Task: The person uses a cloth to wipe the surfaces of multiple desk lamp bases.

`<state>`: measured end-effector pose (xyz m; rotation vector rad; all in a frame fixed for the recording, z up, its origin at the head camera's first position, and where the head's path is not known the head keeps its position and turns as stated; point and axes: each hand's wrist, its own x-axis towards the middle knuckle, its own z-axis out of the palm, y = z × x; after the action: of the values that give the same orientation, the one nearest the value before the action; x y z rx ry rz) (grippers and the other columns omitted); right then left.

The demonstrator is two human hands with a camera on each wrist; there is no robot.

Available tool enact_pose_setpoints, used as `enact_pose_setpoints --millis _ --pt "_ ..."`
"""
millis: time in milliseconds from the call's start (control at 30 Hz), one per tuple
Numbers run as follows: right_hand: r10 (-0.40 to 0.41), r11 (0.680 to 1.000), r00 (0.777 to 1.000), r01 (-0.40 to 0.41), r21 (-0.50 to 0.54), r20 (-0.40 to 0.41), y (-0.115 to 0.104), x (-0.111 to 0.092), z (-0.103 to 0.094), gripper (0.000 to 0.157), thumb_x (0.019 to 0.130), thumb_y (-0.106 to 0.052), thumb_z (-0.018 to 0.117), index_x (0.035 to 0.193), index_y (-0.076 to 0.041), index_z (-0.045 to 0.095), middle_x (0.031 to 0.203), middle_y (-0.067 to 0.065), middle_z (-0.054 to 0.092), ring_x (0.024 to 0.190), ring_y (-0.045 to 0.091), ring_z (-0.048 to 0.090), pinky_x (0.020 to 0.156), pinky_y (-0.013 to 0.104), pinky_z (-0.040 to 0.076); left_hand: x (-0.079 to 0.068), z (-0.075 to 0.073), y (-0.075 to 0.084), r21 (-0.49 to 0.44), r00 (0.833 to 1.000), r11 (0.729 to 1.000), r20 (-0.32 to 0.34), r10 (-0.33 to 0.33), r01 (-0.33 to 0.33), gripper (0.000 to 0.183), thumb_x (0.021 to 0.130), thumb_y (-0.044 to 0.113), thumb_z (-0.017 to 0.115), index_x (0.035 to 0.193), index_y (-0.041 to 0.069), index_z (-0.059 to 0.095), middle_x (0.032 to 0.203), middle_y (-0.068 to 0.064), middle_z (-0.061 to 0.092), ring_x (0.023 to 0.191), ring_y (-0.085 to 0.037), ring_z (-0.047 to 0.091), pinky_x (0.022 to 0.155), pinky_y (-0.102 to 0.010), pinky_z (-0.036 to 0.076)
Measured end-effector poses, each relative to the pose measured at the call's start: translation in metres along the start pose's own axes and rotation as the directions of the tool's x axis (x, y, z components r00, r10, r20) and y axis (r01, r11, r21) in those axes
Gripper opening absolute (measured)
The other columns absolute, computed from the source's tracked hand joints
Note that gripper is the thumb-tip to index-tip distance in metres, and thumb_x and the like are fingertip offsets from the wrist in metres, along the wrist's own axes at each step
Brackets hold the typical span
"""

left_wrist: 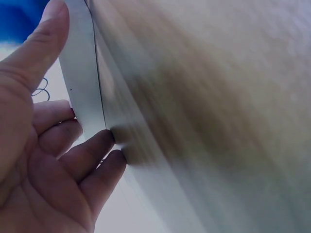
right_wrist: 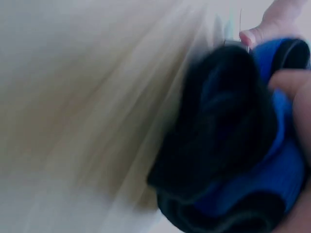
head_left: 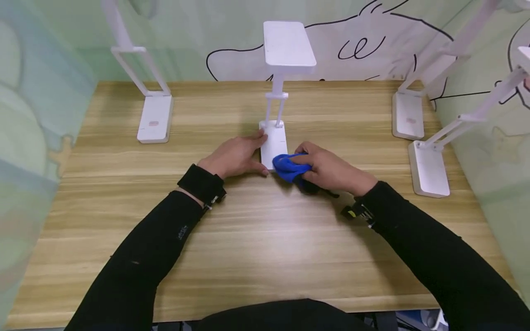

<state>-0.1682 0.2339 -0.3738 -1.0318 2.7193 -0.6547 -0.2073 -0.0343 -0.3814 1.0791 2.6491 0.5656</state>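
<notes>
A white desk lamp (head_left: pixel 289 43) stands at the middle of the table, its flat head raised above a box-shaped base (head_left: pixel 273 145). My left hand (head_left: pixel 238 155) holds that base from the left, thumb by the front corner and fingers along the side. The left wrist view shows the base's side wall (left_wrist: pixel 80 63) between the thumb and the curled fingers. In my right hand (head_left: pixel 331 169) is a bunched blue cloth (head_left: pixel 290 168) with black edging, pressed at the front right corner of the base. Folds of the cloth (right_wrist: pixel 223 121) fill much of the right wrist view.
Another white lamp (head_left: pixel 155 118) stands at the back left. Two more are on the right: one lamp base (head_left: pixel 407 115) near the back edge, another lamp base (head_left: pixel 428 170) closer to me. Patterned walls border the wooden table (head_left: pixel 265 257) on the back and sides.
</notes>
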Motion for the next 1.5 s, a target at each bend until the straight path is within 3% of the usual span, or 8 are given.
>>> enact_pose_setpoints --millis 200,333,467,667,967,1133,1267,1500 --pt "0.295 0.955 0.952 -0.294 0.022 -0.083 0.023 0.015 -0.010 0.012 0.091 -0.011 0.054 0.097 -0.001 0.060 0.093 0.017 0.055 0.084 0.030 0.050 0.071 0.044 0.045 0.001 0.001 0.000 0.013 0.999 1.000 0.033 -0.024 0.024 0.099 0.078 0.058 0.071 0.152 0.008 0.027 0.158 -0.014 0.024 0.137 -0.026 0.035 0.108 -0.040 0.039" --pt "0.475 0.875 0.872 -0.482 -0.043 -0.122 0.025 0.052 -0.014 0.031 0.094 -0.015 0.048 0.116 0.005 0.055 0.102 0.025 0.058 0.098 0.036 0.049 0.083 0.053 0.046 0.002 0.001 0.000 0.014 0.999 1.000 0.037 -0.026 0.026 0.099 0.079 0.058 0.071 0.152 0.008 0.027 0.158 -0.013 0.023 0.138 -0.025 0.033 0.109 -0.040 0.038" --pt "0.505 0.857 0.860 -0.510 -0.075 -0.068 0.016 0.077 -0.016 0.034 0.094 -0.017 0.047 0.120 0.004 0.055 0.105 0.023 0.059 0.101 0.034 0.049 0.083 0.051 0.047 0.000 0.001 -0.001 0.000 0.999 0.999 0.029 -0.033 0.033 0.099 0.079 0.058 0.071 0.152 0.008 0.026 0.159 -0.012 0.023 0.138 -0.025 0.034 0.108 -0.039 0.039" --pt "0.477 0.879 0.878 -0.476 0.015 -0.034 0.000 0.062 -0.008 0.019 0.092 -0.018 0.051 0.086 0.000 0.056 0.077 0.014 0.053 0.068 0.028 0.053 0.057 0.036 0.042 -0.004 0.001 -0.001 -0.005 0.999 0.999 0.026 -0.045 0.045 0.099 0.079 0.058 0.070 0.152 0.010 0.024 0.159 -0.011 0.020 0.138 -0.025 0.033 0.107 -0.040 0.040" --pt "0.404 0.909 0.915 -0.403 -0.108 -0.011 -0.036 0.008 0.015 0.037 0.090 -0.020 0.053 0.114 0.008 0.057 0.100 0.019 0.050 0.073 0.029 0.052 0.063 0.040 0.048 -0.003 0.001 0.000 -0.022 0.999 0.999 0.014 -0.036 0.037 0.098 0.080 0.057 0.070 0.152 0.007 0.025 0.159 -0.015 0.021 0.137 -0.028 0.034 0.107 -0.041 0.039" --pt "0.253 0.951 0.967 -0.254 -0.175 -0.025 -0.047 -0.021 0.021 0.019 0.085 -0.018 0.058 0.094 -0.001 0.059 0.094 0.015 0.050 0.068 0.023 0.050 0.058 0.035 0.046 -0.004 0.000 0.000 -0.018 0.999 0.999 0.033 -0.038 0.039 0.097 0.081 0.055 0.069 0.153 0.008 0.024 0.159 -0.015 0.020 0.138 -0.028 0.033 0.109 -0.040 0.038" --pt "0.107 0.966 0.992 -0.121 -0.229 -0.074 -0.044 -0.033 0.018 0.031 0.081 -0.020 0.065 0.108 -0.005 0.065 0.096 0.012 0.056 0.074 0.021 0.053 0.059 0.036 0.049 -0.004 -0.002 -0.001 -0.022 0.998 0.999 0.050 -0.026 0.027 0.096 0.083 0.055 0.068 0.153 0.008 0.022 0.160 -0.014 0.018 0.139 -0.028 0.032 0.110 -0.040 0.036" --pt "-0.147 0.902 0.987 0.108 -0.417 -0.063 -0.046 -0.008 0.028 0.044 0.085 -0.042 0.067 0.112 -0.008 0.061 0.098 0.009 0.050 0.077 0.022 0.046 0.062 0.038 0.048 -0.006 -0.003 -0.008 -0.086 0.996 0.996 0.092 -0.021 0.029 0.089 0.090 0.052 0.061 0.154 0.010 0.015 0.162 -0.011 0.011 0.141 -0.025 0.028 0.112 -0.038 0.033"
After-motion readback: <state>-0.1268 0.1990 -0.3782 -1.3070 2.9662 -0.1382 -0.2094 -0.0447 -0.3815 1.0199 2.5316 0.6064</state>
